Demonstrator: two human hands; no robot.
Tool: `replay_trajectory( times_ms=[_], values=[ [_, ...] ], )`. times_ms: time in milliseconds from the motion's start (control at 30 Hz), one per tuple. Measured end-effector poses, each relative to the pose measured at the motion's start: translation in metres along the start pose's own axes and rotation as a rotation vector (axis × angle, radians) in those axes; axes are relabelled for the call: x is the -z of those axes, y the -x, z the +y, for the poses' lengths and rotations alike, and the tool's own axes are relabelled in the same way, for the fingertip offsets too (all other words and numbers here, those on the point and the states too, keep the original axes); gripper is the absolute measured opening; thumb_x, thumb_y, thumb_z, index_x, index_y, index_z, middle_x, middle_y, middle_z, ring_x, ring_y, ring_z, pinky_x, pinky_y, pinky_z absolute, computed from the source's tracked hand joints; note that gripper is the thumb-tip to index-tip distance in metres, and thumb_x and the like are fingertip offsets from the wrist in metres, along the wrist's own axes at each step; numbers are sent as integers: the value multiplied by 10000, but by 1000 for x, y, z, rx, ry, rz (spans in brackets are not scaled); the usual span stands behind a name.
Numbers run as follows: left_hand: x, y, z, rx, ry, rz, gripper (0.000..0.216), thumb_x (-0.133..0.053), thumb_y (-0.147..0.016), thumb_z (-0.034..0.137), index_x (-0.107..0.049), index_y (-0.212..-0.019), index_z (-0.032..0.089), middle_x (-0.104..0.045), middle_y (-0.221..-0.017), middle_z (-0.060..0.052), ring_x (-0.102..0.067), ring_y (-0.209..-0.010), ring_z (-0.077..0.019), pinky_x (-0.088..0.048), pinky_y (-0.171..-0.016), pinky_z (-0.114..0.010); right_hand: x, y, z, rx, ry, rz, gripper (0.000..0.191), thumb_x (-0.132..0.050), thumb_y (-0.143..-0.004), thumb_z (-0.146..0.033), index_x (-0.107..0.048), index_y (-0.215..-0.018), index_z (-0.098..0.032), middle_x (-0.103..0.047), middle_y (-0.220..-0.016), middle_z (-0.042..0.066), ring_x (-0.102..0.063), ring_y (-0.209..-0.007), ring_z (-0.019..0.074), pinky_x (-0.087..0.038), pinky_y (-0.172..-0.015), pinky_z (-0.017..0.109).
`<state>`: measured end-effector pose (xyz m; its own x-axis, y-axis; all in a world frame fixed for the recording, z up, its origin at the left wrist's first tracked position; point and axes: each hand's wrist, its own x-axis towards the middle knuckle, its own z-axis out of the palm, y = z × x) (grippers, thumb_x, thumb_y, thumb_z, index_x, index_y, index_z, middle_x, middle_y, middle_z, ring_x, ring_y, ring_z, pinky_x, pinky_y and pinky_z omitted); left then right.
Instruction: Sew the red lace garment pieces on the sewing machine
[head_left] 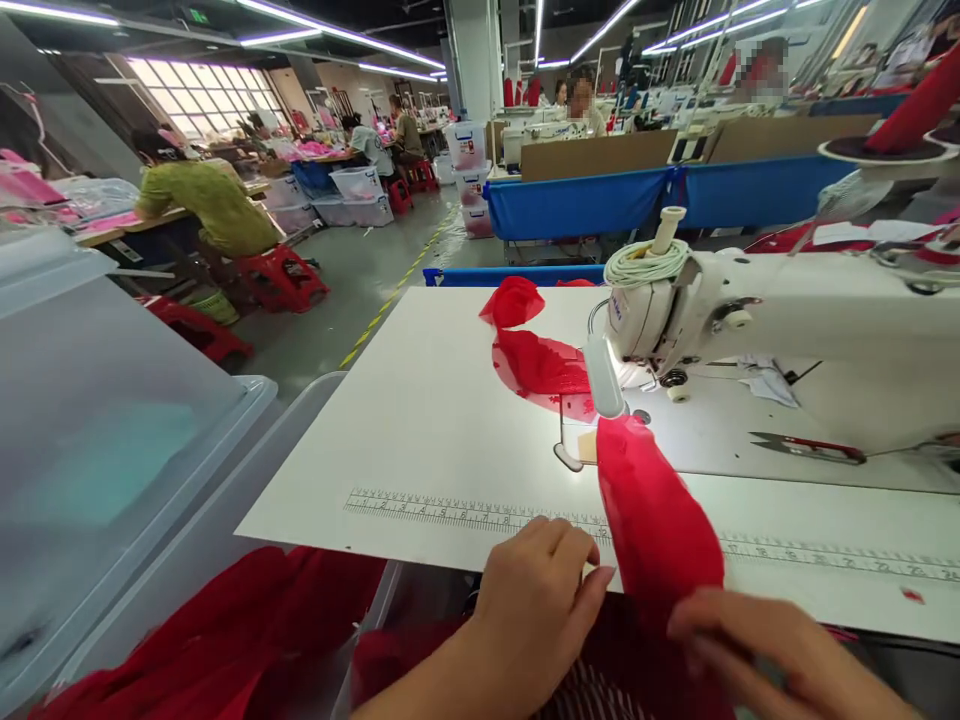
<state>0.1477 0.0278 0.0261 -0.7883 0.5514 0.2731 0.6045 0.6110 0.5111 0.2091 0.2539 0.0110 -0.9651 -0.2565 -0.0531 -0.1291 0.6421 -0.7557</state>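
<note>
Red fabric (654, 500) runs between my curled left fingers (574, 546) and my right fingers (716, 610); whether either grasps it, I can't tell.

Red fabric strip (652, 500): thin, sheer cloth. Sewing table (420, 420): smooth, slight gloss. Sewing machine (817, 310): glossy. Storage bin (112, 370): translucent plastic.

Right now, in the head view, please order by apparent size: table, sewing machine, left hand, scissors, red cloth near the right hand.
1. Table
2. Sewing machine
3. Red cloth and left hand: unsure which is larger; the cloth's lower end is unclear.
4. Scissors
</note>
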Motion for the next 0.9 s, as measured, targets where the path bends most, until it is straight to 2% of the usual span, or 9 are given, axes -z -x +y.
replay_trajectory(
  times_ms=[100, 167, 300, 467, 533, 600, 667, 767, 900],
  values=[
    [-18, -28, 9, 52, -187, 10, 370, -606, -855, 531, -581, -819, 163, -617, -734, -46, -567, -673, -223, -487, -644, -391, 23, -30, -3, -128, 180, 332, 370, -412, -902, -527, -642, -962, -244, -703, -839, 42, -646, -686, 198, -487, -544, 273],
    [-31, -39, 10, 115, -289, 2, 409, -659, -798, 558, -580, -804, 156, -618, -747, -64, -577, -699, -250, -489, -662, -426, 25, -45, 4, -221, 426, 512, 441, -383, -856, -597, -609, -902, -221, -700, -871, 81, -645, -669, 238, -430, -465, 308],
    [-36, -45, 3, 118, -353, 8, 129, -549, -868, 199, -556, -741, 181, -611, -724, -32, -583, -713, -211, -470, -675, -365, 14, -55, 15, -221, 576, 466, 405, -297, -884, -545, -538, -739, -254, -673, -765, 33, -634, -636, 231, -335, -412, 288],
    [-22, -37, -10, 182, -354, 92, 140, -488, -834, 116, -537, -723, 187, -577, -690, -21, -544, -659, -202, -460, -625, -353, 14, -49, 20, -251, 421, 593, 323, -373, -870, -506, -595, -888, -272, -695, -783, 5, -639, -609, 197, -423, -461, 287],
    [-21, -36, -10, 105, -326, 185, 170, -450, -817, 55, -570, -863, 167, -605, -827, -54, -559, -738, -210, -487, -663, -356, 14, -50, 21, -234, 375, 613, 283, -415, -855, -476, -607, -893, -271, -692, -777, 4, -638, -615, 191, -449, -484, 289],
    [-24, -39, -7, -74, -256, 236, 319, -404, -819, -3, -554, -1056, 149, -602, -1018, -91, -573, -876, -208, -512, -750, -340, 12, -51, 19, -167, 356, 638, 246, -436, -868, -434, -615, -896, -268, -696, -818, 4, -648, -651, 180, -474, -520, 286],
    [-29, -44, -3, -179, -201, 170, 295, -429, -862, 32, -533, -1110, 154, -588, -1068, -94, -572, -919, -204, -524, -783, -327, 10, -54, 17, -43, 370, 709, 235, -432, -901, -391, -624, -909, -255, -697, -886, 16, -665, -738, 174, -508, -614, 285],
    [-35, -53, 0, -65, -252, -39, 93, -553, -867, 140, -557, -958, 159, -592, -951, -78, -574, -846, -229, -532, -728, -357, 13, -55, 14, 79, 425, 806, 262, -422, -930, -367, -647, -950, -234, -699, -915, 37, -669, -775, 176, -522, -689, 291],
    [-37, -58, 0, 63, -226, -171, 192, -431, -865, 28, -560, -898, 166, -605, -927, -80, -576, -848, -227, -496, -727, -345, 20, -54, 3, -11, 308, 827, 235, -505, -899, -422, -660, -856, -251, -710, -791, 3, -662, -650, 169, -521, -584, 267]
  ],
)
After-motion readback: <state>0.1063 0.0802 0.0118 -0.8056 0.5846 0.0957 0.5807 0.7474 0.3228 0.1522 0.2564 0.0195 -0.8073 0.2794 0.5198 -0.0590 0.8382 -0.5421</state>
